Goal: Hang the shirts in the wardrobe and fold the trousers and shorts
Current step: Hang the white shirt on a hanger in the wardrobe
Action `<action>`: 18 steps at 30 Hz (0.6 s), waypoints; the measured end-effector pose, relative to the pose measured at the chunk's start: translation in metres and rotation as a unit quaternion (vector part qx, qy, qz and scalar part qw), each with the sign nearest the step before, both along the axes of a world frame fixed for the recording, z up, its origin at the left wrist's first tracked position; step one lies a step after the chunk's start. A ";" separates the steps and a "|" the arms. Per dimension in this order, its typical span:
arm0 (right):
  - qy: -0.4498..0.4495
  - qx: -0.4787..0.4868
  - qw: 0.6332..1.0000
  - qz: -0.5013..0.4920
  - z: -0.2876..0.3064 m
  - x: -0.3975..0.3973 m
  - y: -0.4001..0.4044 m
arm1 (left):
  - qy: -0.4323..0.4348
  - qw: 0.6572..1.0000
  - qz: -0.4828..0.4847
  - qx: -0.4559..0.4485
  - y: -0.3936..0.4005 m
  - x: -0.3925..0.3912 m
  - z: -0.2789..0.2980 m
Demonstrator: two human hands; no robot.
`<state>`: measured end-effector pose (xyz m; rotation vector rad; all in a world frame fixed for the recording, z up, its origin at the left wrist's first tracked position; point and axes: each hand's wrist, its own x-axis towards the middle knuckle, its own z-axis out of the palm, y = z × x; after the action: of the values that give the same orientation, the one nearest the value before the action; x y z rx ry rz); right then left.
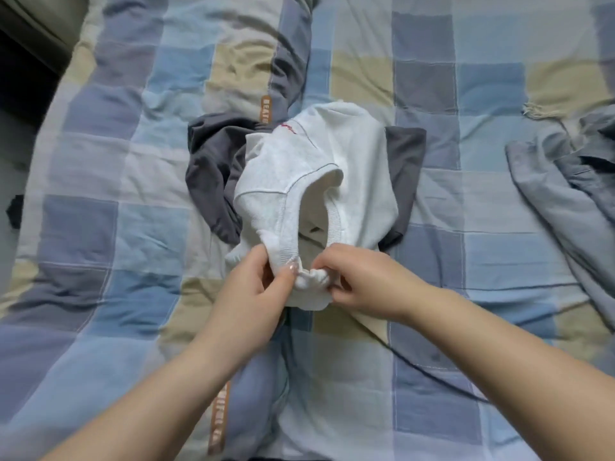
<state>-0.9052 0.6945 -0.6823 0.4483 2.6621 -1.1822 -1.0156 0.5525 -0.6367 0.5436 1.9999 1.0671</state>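
Note:
A white sweatshirt (336, 154) with a ribbed hem and a small red mark lies bunched in the middle of the bed. My left hand (253, 287) and my right hand (362, 284) both pinch its ribbed edge close together at the near side, lifting it a little. Under it lies a dark grey garment (213, 168), showing on both sides of the sweatshirt. Grey trousers with an orange lettered stripe (286, 74) stretch along the bed's middle, running under the pile and on toward me. A light grey-blue shirt (559, 188) lies spread at the right edge.
Everything rests on a checked quilt (109, 227) of blue, grey and beige squares. The bed's left edge drops to a dark floor with a small dark item (15, 209) beside it.

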 end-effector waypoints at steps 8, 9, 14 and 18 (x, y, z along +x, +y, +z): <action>-0.170 0.084 0.966 0.175 0.065 0.023 -0.022 | -0.060 0.992 0.112 -0.003 -0.051 0.010 0.104; -0.186 0.101 0.958 0.193 0.073 0.025 -0.023 | -0.070 0.991 0.116 -0.002 -0.057 0.011 0.115; -0.238 0.249 0.916 0.206 0.126 0.049 -0.021 | -0.076 0.995 0.068 -0.006 -0.089 0.019 0.180; -0.174 0.337 0.910 0.168 0.178 0.068 -0.016 | -0.020 0.998 0.016 -0.050 -0.116 0.021 0.226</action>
<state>-0.8375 0.6787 -0.5040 0.2417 2.6015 -0.0482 -0.9946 0.4363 -0.4111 0.4347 2.0204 0.9840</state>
